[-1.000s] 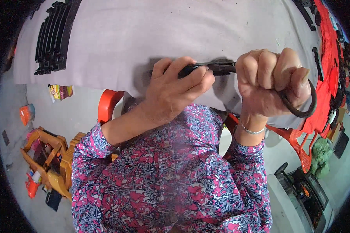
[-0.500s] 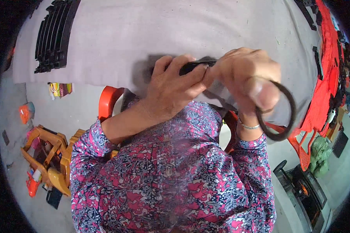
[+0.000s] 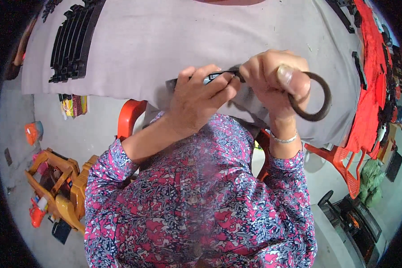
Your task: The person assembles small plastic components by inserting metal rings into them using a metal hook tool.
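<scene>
My left hand (image 3: 201, 96) is closed around a slim black piece (image 3: 213, 77) with a shiny, pale-reflecting face. Its fingers cover most of that piece. Close beside it, my right hand (image 3: 277, 80) grips what appear to be scissors. One dark ring-shaped handle (image 3: 328, 98) sticks out past the right thumb, and a dark part of the tool shows between the hands. The blades are mostly hidden. Both hands are above the near part of a table covered with pale grey cloth (image 3: 187, 35).
Ribbed black parts (image 3: 73, 44) lie in a row at the table's far left. Red cloth (image 3: 370, 102) with black pieces borders the right side. An orange-red chair (image 3: 131, 117) stands at the near edge. A wooden frame seat (image 3: 58, 178) stands on the floor at left.
The view has shifted, with more of the table's far side showing. My right hand has turned slightly, and the ring handle stands higher. More of the black piece's shiny face shows.
</scene>
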Available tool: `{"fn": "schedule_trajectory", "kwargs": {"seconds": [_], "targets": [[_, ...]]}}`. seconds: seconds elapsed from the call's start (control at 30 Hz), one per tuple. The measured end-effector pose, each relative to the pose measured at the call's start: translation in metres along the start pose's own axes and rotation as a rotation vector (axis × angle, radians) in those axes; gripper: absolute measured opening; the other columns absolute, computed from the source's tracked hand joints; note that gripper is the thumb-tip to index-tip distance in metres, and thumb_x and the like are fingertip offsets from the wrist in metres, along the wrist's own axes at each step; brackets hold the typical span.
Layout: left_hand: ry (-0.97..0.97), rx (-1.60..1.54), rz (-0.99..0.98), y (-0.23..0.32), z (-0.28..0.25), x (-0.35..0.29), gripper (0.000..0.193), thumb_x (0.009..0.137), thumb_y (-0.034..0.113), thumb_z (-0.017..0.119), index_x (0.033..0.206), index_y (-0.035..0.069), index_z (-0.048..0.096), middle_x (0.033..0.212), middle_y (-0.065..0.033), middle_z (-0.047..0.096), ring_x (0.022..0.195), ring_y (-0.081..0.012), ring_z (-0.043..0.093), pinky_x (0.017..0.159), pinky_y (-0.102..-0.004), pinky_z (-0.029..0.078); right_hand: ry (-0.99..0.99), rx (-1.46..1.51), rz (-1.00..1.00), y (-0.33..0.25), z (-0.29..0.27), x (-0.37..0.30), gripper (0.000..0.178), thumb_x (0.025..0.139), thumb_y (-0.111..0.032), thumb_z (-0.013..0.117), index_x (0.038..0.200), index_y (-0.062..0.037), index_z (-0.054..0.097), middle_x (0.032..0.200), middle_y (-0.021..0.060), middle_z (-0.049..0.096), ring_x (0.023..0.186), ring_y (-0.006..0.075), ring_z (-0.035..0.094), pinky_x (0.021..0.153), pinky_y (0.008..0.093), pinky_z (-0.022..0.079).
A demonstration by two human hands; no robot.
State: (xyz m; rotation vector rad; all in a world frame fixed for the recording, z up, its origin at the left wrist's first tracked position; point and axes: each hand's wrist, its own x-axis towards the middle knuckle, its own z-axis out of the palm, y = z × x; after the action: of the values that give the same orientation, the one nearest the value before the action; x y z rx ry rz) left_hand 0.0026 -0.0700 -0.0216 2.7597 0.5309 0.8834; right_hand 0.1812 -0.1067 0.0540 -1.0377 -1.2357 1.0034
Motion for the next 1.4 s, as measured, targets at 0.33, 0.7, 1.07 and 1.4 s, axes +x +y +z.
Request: {"fn": "schedule_trajectory", "kwargs": {"seconds": [0.33, 0.7, 1.07, 1.4], "targets": [[-0.010, -0.025, -0.017, 0.000, -0.004, 0.003, 0.032, 0.078, 0.020, 0.066, 0.111, 0.020, 0.064, 0.110, 0.0067, 0.061, 0.110, -0.0188, 0.054, 0.088, -0.0388, 0.038, 0.044, 0.172, 0.076, -0.004, 0.002, -0.001, 0.044, 0.078, -0.037, 0.048, 0.053, -0.0032, 0.034, 0.049, 0.0061, 0.036, 0.045, 0.0182, 0.041, 0.045, 0.0315, 0.032], [0.015, 0.018, -0.014, 0.002, 0.001, 0.003, 0.033, 0.078, 0.019, 0.065, 0.110, 0.022, 0.063, 0.109, 0.0075, 0.059, 0.107, -0.0200, 0.055, 0.088, -0.0407, 0.038, 0.125, 0.226, 0.034, 0.000, 0.009, 0.002, 0.040, 0.080, -0.032, 0.052, 0.055, -0.0106, 0.029, 0.053, -0.0022, 0.027, 0.050, 0.0120, 0.024, 0.050, 0.0303, 0.019], [-0.045, -0.001, -0.020, -0.001, 0.002, 0.001, 0.041, 0.078, 0.009, 0.058, 0.118, 0.020, 0.063, 0.117, 0.0020, 0.060, 0.113, -0.0238, 0.055, 0.090, -0.0452, 0.041, 0.113, 0.924, -0.106, 0.036, -0.006, 0.001, 0.044, 0.093, -0.040, 0.043, 0.059, -0.0140, 0.028, 0.055, -0.0038, 0.024, 0.050, 0.0095, 0.021, 0.047, 0.0289, 0.022], [0.036, -0.270, -0.092, 0.004, -0.018, 0.005, 0.055, 0.072, -0.010, 0.059, 0.122, 0.011, 0.059, 0.121, -0.0133, 0.050, 0.121, -0.0362, 0.049, 0.102, -0.0457, 0.043, -0.022, 0.799, -0.079, 0.026, -0.011, 0.004, 0.044, 0.091, -0.044, 0.043, 0.060, -0.0153, 0.030, 0.054, -0.0058, 0.023, 0.050, 0.0091, 0.017, 0.047, 0.0285, 0.018]]}}
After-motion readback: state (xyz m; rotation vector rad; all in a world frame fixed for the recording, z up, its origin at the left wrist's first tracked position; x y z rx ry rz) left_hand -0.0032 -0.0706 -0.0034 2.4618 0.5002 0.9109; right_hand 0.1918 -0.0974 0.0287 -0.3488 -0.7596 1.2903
